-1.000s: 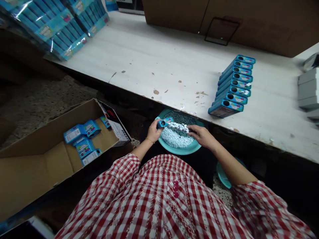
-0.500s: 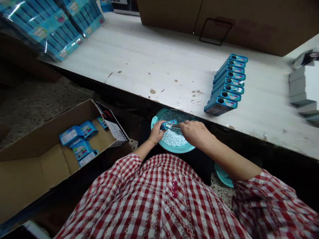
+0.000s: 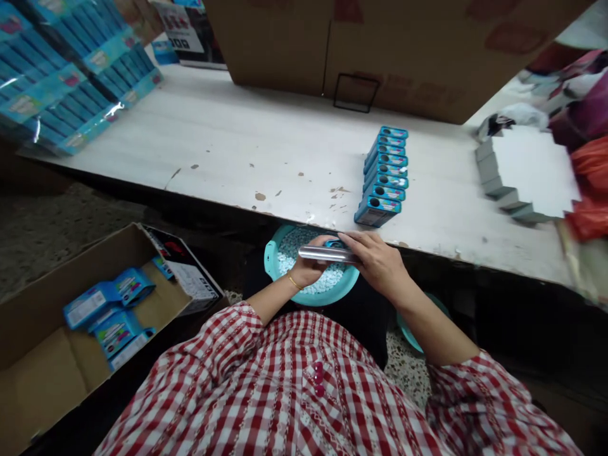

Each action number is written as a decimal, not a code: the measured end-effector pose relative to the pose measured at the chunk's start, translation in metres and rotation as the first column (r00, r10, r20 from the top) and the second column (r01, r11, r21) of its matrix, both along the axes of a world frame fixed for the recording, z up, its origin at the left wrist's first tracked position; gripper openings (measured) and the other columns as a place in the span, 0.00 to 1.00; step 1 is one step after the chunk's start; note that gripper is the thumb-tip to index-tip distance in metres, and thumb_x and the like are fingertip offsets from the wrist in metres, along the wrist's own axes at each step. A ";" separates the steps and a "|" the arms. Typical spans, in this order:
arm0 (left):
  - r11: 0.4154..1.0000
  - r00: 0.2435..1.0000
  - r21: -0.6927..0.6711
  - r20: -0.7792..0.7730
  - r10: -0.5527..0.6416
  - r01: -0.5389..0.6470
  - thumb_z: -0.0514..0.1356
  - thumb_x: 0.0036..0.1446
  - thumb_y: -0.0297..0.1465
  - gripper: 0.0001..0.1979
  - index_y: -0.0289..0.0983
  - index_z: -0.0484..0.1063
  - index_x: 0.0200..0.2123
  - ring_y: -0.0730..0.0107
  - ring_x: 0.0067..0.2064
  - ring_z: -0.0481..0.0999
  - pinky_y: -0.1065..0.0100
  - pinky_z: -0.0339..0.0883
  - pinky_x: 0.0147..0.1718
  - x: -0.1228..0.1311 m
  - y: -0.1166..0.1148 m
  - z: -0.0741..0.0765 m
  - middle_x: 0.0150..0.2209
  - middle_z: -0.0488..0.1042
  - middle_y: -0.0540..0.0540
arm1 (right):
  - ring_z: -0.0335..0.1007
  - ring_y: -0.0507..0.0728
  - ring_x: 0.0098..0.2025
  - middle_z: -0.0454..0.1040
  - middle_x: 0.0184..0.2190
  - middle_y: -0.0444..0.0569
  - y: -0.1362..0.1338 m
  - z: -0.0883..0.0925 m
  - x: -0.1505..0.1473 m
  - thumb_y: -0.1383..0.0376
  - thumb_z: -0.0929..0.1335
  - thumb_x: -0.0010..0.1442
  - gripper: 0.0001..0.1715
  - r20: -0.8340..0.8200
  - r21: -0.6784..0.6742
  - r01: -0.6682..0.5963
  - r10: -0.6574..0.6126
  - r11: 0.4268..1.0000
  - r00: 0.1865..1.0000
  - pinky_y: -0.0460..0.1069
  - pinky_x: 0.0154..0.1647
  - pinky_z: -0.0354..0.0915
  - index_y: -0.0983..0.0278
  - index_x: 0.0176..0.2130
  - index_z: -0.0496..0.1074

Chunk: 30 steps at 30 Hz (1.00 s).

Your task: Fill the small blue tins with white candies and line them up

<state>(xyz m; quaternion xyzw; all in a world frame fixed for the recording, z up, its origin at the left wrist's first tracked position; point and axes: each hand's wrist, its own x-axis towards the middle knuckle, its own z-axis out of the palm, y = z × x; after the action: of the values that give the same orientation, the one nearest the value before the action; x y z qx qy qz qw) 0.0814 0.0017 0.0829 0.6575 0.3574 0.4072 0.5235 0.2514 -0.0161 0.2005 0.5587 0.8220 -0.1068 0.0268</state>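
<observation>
A small blue candy box point(image 3: 334, 243) is in my left hand point(image 3: 306, 269), over the bowl; most of it is hidden by my fingers and the scoop. My right hand point(image 3: 379, 263) grips a shiny metal scoop point(image 3: 325, 254), lying level across the front of the box. Fingers of the right hand also reach the top of the box. Below both hands is a turquoise bowl point(image 3: 327, 299) of small white candies point(image 3: 311, 288). Beyond, a row of several upright blue boxes point(image 3: 377, 212) stands on the white table, with round holes on top and white candies on some.
On the left is an open cardboard box point(image 3: 114, 234) with several blue packs point(image 3: 116, 332). Wrapped blue packs point(image 3: 71, 95) stand at the table's far left. A large carton point(image 3: 275, 50), a black wire frame point(image 3: 356, 93) and stacked white card pieces point(image 3: 532, 171) are on the table point(image 3: 228, 139).
The scoop has turned from pointing into the box's opening to lying across in front of it. My right hand has come closer to the left, fingers at the box. The view has shifted right.
</observation>
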 end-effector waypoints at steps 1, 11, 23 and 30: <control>1.000 1.000 0.017 0.011 -0.017 0.017 0.58 0.54 0.35 0.18 0.39 0.65 0.48 0.59 0.49 0.71 0.55 0.64 0.51 0.016 0.007 0.007 0.46 0.71 0.42 | 0.60 0.59 0.53 0.66 0.54 0.51 0.003 0.002 0.007 0.68 0.62 0.58 0.28 0.025 0.014 0.015 -0.015 1.000 1.000 0.51 0.46 0.66 0.61 0.58 0.61; 0.993 0.983 0.051 -0.150 0.109 -0.102 0.66 0.44 0.36 0.37 0.36 0.56 0.57 0.51 0.57 0.63 0.50 0.59 0.56 0.096 0.054 -0.008 0.54 0.64 0.37 | 0.59 0.58 0.54 0.67 0.52 0.52 0.023 -0.019 0.084 0.64 0.61 0.60 0.21 -0.024 0.209 0.153 -0.152 0.966 0.988 0.51 0.49 0.64 0.62 0.53 0.66; 0.994 0.993 -0.041 0.065 -0.099 0.102 0.67 0.42 0.35 0.47 0.37 0.45 0.61 0.51 0.54 0.67 0.51 0.64 0.52 0.117 0.074 -0.008 0.56 0.63 0.36 | 0.44 0.68 0.63 0.57 0.60 0.57 0.082 -0.037 0.078 0.65 0.57 0.63 0.17 0.092 0.092 0.154 -0.162 0.984 0.982 0.66 0.54 0.55 0.68 0.48 0.66; 0.997 0.991 -0.006 0.113 -0.077 0.078 0.67 0.41 0.33 0.46 0.37 0.45 0.61 0.52 0.56 0.65 0.52 0.64 0.51 0.141 0.098 -0.022 0.57 0.62 0.36 | 0.46 0.67 0.63 0.58 0.59 0.58 0.107 -0.049 0.102 0.65 0.57 0.62 0.22 0.100 0.099 0.160 -0.169 0.982 0.981 0.65 0.54 0.55 0.69 0.54 0.62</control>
<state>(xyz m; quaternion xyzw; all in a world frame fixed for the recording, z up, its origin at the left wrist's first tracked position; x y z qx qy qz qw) 0.2227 0.1001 0.0613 0.6443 0.3036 0.4210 0.5617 0.3530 0.0904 0.1520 0.6304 0.7743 -0.0412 0.0368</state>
